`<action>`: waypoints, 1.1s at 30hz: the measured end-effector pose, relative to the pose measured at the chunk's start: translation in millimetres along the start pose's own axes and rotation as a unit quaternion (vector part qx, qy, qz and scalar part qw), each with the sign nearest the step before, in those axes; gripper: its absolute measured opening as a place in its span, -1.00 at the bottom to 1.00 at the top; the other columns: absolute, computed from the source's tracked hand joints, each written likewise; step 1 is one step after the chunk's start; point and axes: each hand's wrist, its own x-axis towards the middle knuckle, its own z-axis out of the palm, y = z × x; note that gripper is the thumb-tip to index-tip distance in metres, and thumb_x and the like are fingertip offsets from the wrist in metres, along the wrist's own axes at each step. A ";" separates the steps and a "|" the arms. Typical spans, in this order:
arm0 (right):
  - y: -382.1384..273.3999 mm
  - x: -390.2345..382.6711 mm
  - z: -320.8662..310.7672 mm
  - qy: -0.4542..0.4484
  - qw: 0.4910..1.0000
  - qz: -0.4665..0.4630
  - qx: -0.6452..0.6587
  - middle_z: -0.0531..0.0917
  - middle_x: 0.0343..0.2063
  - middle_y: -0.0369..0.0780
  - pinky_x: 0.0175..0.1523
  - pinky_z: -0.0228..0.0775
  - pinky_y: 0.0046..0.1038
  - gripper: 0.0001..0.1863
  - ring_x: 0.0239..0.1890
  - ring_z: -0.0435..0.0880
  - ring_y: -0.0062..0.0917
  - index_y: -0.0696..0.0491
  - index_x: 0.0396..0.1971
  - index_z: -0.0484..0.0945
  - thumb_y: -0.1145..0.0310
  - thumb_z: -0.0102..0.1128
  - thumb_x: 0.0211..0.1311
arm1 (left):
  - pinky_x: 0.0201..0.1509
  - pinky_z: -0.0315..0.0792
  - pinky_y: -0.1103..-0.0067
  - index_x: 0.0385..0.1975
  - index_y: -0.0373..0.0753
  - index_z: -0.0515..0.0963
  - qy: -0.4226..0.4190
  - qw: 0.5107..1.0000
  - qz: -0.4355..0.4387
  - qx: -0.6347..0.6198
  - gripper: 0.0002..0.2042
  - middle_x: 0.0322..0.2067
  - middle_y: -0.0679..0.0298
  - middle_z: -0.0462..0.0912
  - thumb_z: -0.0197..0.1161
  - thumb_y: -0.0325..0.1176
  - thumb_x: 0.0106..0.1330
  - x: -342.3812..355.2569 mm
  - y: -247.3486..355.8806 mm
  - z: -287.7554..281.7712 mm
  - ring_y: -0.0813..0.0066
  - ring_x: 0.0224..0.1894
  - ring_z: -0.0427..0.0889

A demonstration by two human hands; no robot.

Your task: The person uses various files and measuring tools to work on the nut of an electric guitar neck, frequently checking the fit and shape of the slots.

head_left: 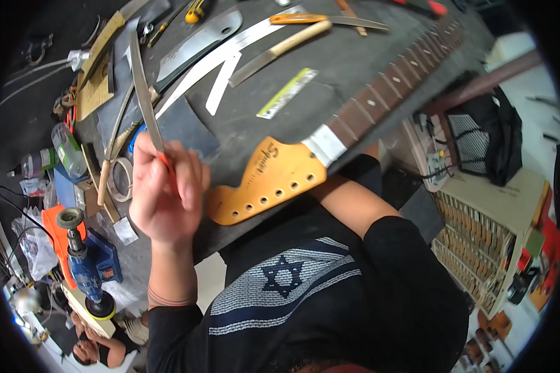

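Guitar neck (354, 118) lies just right of left grip (170, 194), clasping red-handled file (143, 84); right grip hidden, cannot tell state.

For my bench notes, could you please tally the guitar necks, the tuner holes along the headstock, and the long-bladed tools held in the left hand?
Guitar necks: 1
Tuner holes: 6
Long-bladed tools in the left hand: 1
Total: 8

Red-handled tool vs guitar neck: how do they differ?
Build: the red-handled tool is slim grey metal; the guitar neck is wider, with a dark fretboard and amber headstock.
Direction: the tool leans leftward from the left hand; the neck slants rightward.
Shared: both are long and narrow.
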 end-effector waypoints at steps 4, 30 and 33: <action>-0.5 -24.9 -24.9 -0.042 0.998 0.014 0.036 0.80 0.22 -0.01 0.43 0.56 -0.08 -0.59 0.29 0.77 -0.06 0.03 0.26 0.75 0.16 0.25 0.59 | -0.30 0.20 0.52 0.01 -0.20 0.53 0.025 0.997 -0.012 -0.074 -0.85 -0.35 0.33 0.42 0.11 -0.27 0.74 3.7 2.5 -10.8 0.54 -0.43 0.32; 46.8 -187.6 -174.2 0.406 0.906 0.078 0.084 0.56 -0.15 -0.04 0.14 0.49 -0.21 -0.41 -0.06 0.56 -0.16 0.19 -0.14 0.49 0.05 0.70 0.31 | -0.35 0.26 0.55 -0.08 -0.12 0.53 0.039 0.993 0.008 -0.112 -0.90 -0.29 0.38 0.49 0.27 -0.28 0.65 -5.0 -3.2 -22.6 0.57 -0.39 0.40; 48.9 -192.7 -179.3 0.389 0.914 0.085 0.079 0.52 -0.20 -0.07 0.08 0.46 -0.21 -0.42 -0.12 0.51 -0.20 0.19 -0.18 0.47 0.10 0.71 0.31 | -0.40 0.23 0.57 -0.06 -0.15 0.57 0.020 0.996 0.018 -0.081 -0.89 -0.39 0.40 0.49 0.32 -0.30 0.63 -4.7 -7.5 -15.9 0.61 -0.46 0.38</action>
